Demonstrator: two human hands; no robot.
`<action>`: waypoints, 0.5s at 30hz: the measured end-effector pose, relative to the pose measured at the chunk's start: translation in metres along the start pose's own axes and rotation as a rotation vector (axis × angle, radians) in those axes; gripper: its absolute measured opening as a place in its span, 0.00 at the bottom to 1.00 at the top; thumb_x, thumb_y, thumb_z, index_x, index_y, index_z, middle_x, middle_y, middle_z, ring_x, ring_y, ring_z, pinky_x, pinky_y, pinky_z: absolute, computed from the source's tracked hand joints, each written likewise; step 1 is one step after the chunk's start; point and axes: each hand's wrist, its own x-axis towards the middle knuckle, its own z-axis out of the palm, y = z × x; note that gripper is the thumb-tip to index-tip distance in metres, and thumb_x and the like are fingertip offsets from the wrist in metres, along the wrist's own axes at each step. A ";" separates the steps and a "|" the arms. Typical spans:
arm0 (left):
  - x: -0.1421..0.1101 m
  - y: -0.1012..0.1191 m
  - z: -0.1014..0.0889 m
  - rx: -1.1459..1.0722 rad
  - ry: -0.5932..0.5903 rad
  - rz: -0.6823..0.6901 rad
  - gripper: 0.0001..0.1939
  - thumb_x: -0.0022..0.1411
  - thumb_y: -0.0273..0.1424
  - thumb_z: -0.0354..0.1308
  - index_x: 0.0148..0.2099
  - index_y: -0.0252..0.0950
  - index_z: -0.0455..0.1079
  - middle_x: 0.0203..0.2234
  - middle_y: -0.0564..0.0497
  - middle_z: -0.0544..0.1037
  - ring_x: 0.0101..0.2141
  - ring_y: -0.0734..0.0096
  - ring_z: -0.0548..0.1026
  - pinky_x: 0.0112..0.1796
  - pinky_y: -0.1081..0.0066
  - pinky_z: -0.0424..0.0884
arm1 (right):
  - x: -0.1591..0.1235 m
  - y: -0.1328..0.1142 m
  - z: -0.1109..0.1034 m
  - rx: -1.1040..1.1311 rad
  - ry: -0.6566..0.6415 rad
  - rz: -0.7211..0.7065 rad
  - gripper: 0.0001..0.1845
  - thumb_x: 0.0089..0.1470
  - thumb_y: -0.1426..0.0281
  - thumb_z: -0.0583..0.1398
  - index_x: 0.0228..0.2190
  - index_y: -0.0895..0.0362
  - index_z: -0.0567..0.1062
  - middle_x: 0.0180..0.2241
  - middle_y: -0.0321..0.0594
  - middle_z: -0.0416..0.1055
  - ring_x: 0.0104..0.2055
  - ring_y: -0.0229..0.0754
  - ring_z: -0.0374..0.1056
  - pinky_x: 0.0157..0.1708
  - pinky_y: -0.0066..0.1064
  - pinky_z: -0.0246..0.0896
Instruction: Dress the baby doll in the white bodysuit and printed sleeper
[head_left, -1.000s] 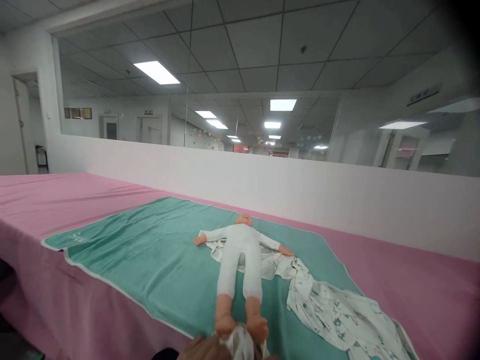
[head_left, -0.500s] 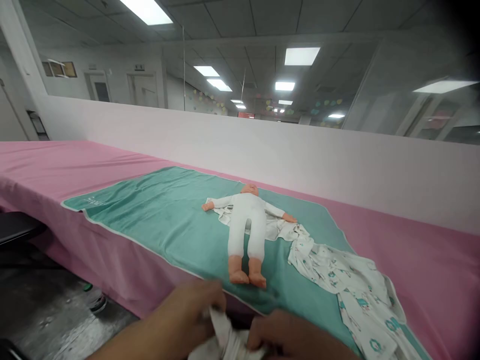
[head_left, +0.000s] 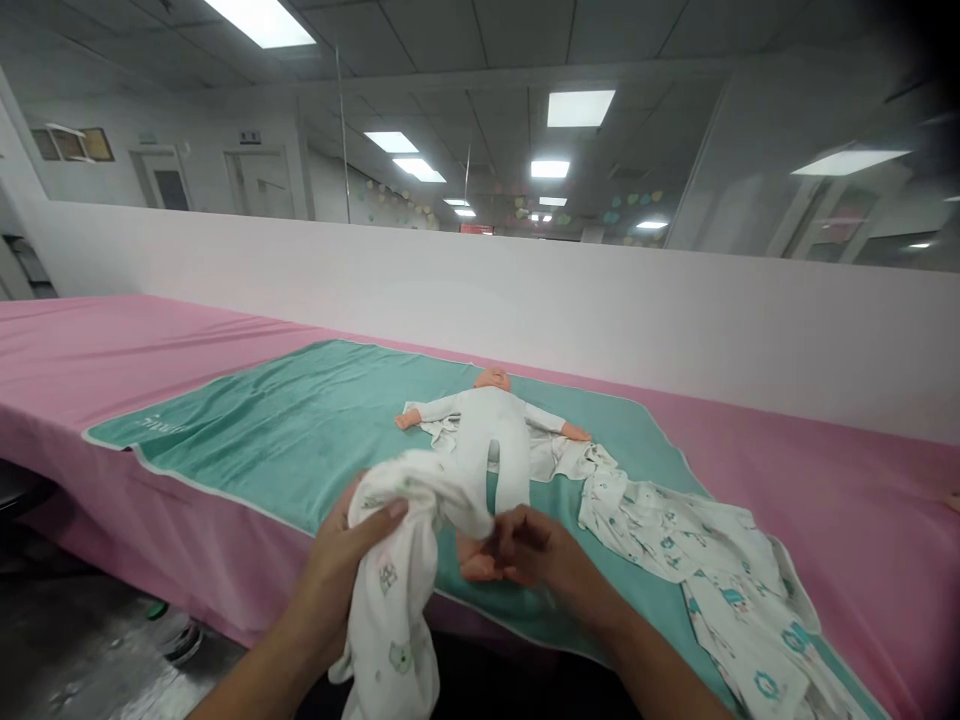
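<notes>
A white baby garment (head_left: 401, 580) with small printed animals is bunched in my left hand (head_left: 349, 560), thumb on top. One tube-like part of it hangs down; another stretches right toward my right hand (head_left: 536, 550). The curled fingertips of that hand pinch at the tube's end, partly hidden. Behind them a baby doll (head_left: 495, 420) in a white bodysuit lies on its back, arms spread, its feet toward me. The garment and my right hand cover parts of its lower legs and feet.
The doll lies on a green towel (head_left: 300, 430) over a pink-covered table (head_left: 150, 330). White printed baby clothes (head_left: 675, 530) are spread under the doll and to its right. A low white wall (head_left: 450, 290) with glass above stands behind. A dark chair edge (head_left: 26, 490) is at left.
Both hands have risen from the bottom edge with the garment, which now hangs unfolded in front of the doll's legs. The view has shifted slightly right.
</notes>
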 end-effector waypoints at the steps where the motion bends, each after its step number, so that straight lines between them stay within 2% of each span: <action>1: 0.002 0.005 0.003 -0.026 0.010 0.037 0.29 0.46 0.38 0.64 0.51 0.36 0.65 0.21 0.53 0.73 0.19 0.69 0.72 0.22 0.72 0.69 | -0.005 -0.001 0.002 -0.017 -0.043 0.002 0.11 0.48 0.63 0.63 0.28 0.57 0.69 0.42 0.40 0.69 0.42 0.40 0.66 0.43 0.34 0.60; 3: 0.005 0.013 0.012 -0.035 0.040 0.139 0.32 0.47 0.38 0.64 0.54 0.38 0.63 0.25 0.52 0.74 0.21 0.69 0.73 0.22 0.73 0.70 | -0.017 -0.008 0.009 -0.068 -0.069 -0.018 0.13 0.48 0.64 0.63 0.36 0.54 0.70 0.51 0.40 0.65 0.50 0.43 0.63 0.50 0.37 0.57; 5: 0.008 0.019 0.020 0.004 0.120 0.288 0.34 0.47 0.36 0.65 0.57 0.43 0.61 0.33 0.51 0.75 0.27 0.69 0.74 0.24 0.75 0.71 | -0.027 -0.016 0.015 -0.188 -0.053 -0.042 0.21 0.47 0.64 0.64 0.45 0.50 0.68 0.54 0.39 0.61 0.54 0.43 0.58 0.54 0.39 0.52; 7: 0.018 0.026 0.024 0.060 0.209 0.439 0.33 0.48 0.35 0.64 0.57 0.46 0.61 0.39 0.51 0.74 0.32 0.69 0.74 0.26 0.77 0.72 | -0.036 -0.022 0.014 -0.300 -0.040 -0.056 0.23 0.48 0.64 0.63 0.47 0.49 0.67 0.54 0.39 0.61 0.55 0.44 0.57 0.56 0.39 0.50; 9: 0.039 0.034 0.022 0.114 0.246 0.527 0.27 0.50 0.35 0.63 0.54 0.43 0.65 0.40 0.51 0.74 0.33 0.71 0.74 0.28 0.77 0.72 | -0.042 -0.022 0.009 -0.344 -0.044 -0.043 0.20 0.50 0.63 0.61 0.46 0.50 0.68 0.52 0.39 0.63 0.54 0.44 0.59 0.55 0.39 0.51; 11: 0.071 0.038 0.011 0.170 0.232 0.506 0.24 0.52 0.36 0.61 0.51 0.36 0.67 0.36 0.50 0.74 0.30 0.72 0.73 0.28 0.75 0.72 | -0.046 -0.017 0.001 -0.332 -0.047 -0.010 0.17 0.52 0.62 0.60 0.45 0.51 0.69 0.48 0.39 0.66 0.50 0.43 0.62 0.52 0.39 0.55; 13: 0.109 0.034 -0.004 0.280 0.213 0.384 0.25 0.55 0.36 0.56 0.53 0.31 0.63 0.34 0.48 0.74 0.29 0.70 0.73 0.29 0.71 0.72 | -0.048 -0.010 -0.005 -0.312 -0.039 0.009 0.14 0.53 0.63 0.59 0.43 0.51 0.70 0.45 0.39 0.68 0.48 0.42 0.64 0.51 0.38 0.57; 14: 0.127 0.029 -0.014 0.430 0.186 0.320 0.24 0.57 0.36 0.53 0.53 0.28 0.61 0.35 0.46 0.74 0.31 0.67 0.74 0.31 0.70 0.72 | -0.049 -0.007 -0.008 -0.301 -0.032 0.011 0.13 0.54 0.64 0.58 0.42 0.52 0.70 0.44 0.39 0.69 0.47 0.42 0.64 0.50 0.38 0.57; 15: 0.144 0.022 -0.023 0.684 0.148 0.289 0.22 0.59 0.35 0.50 0.52 0.25 0.61 0.37 0.45 0.74 0.34 0.65 0.74 0.34 0.68 0.72 | -0.049 -0.005 -0.010 -0.290 -0.026 0.006 0.13 0.54 0.65 0.58 0.42 0.52 0.70 0.43 0.38 0.69 0.46 0.41 0.64 0.50 0.37 0.57</action>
